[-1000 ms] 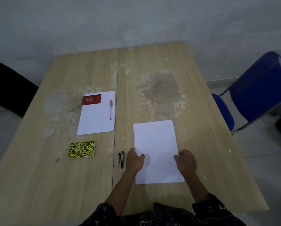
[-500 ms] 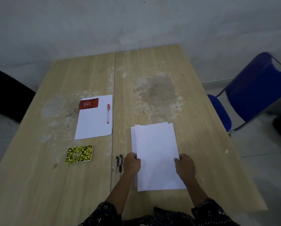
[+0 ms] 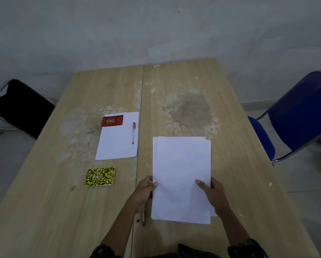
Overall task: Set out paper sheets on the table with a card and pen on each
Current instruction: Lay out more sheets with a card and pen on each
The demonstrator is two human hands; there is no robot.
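**Desk:** What carries the scene?

**Photographer:** A long pale wooden bench (image 3: 239,164), worn in patches, with a seam down its middle. A blue padded chair (image 3: 301,116) stands off its right edge, and a black padded chair (image 3: 20,105) off its left edge.

**Desk:** And the paper?

**Photographer:** A loose stack of white paper sheets (image 3: 182,164) is on the right half, close to the near edge, its sheets slightly out of line. A single white paper sheet (image 3: 117,146) lies just left of the seam, toward the bench's middle.

**Desk:** The hands?

**Photographer:** The left grip (image 3: 144,190) pinches the stack's left edge, thumb on top. The right grip (image 3: 211,192) pinches its right edge, thumb on the top sheet. I cannot tell whether the stack is clear of the wood.

**Desk:** Smaller items?

**Photographer:** A yellow-and-black speckled card (image 3: 99,176) sits on bare wood between the single sheet and the near edge. A red rectangular card (image 3: 112,121) lies on that sheet's far left corner. A red-capped clear pen (image 3: 133,133) lies along its right edge. A thin dark pen (image 3: 143,217) shows by the seam, mostly hidden under the left wrist.
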